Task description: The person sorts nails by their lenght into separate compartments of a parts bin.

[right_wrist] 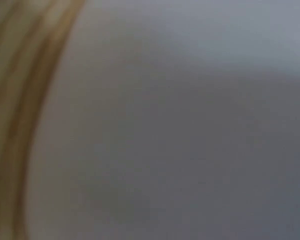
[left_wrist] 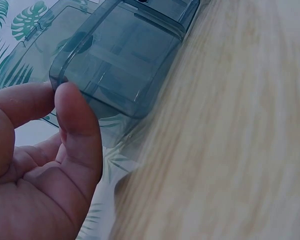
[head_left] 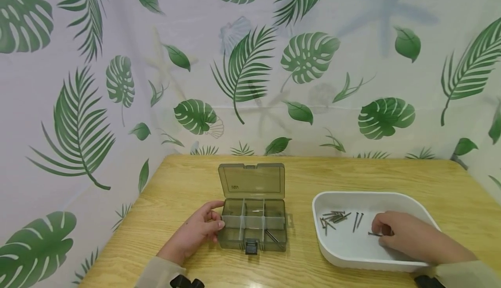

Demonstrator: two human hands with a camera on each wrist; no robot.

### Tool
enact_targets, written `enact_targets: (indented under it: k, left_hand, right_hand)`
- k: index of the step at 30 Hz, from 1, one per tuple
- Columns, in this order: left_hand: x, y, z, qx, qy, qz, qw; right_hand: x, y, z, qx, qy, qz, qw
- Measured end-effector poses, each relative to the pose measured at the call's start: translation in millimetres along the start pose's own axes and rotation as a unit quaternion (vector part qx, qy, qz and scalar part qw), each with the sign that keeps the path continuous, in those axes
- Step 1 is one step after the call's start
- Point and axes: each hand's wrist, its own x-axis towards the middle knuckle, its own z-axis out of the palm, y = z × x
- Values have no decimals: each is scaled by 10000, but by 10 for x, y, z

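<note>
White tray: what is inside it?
The white tray holds loose screws or nails: a cluster, two apart from it, and one at the right hand. Whatever lies beneath that hand cannot be seen.

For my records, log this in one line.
left hand: holding box | right hand: pinching screw, inside tray | lid: open | other screws: front-right compartment, tray

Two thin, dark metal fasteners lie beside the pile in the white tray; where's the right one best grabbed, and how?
Probably mid-shaft, pinching from above: the right fastener is slender, lying flat inside the walled white tray.
</note>
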Motion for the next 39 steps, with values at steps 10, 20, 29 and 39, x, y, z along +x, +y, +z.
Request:
enact_targets:
  k: [10,20,29,39]
  left_hand:
    - [-10,-10,0,19,1,21,10000]
    - [-11,4,10,9,-37,40,10000]
    - [-23,34,48,43,-62,72,9999]
    - [-30,49,53,-29,-64,8,10000]
  right_hand:
    - [8,-26,62,-298,194,-76,9993]
    - [19,-41,40,-391,220,-79,9990]
    - [-69,-149,-15,-321,733,-651,9947]
    - [-100,-624,-99,150,1265,-1243,9840]
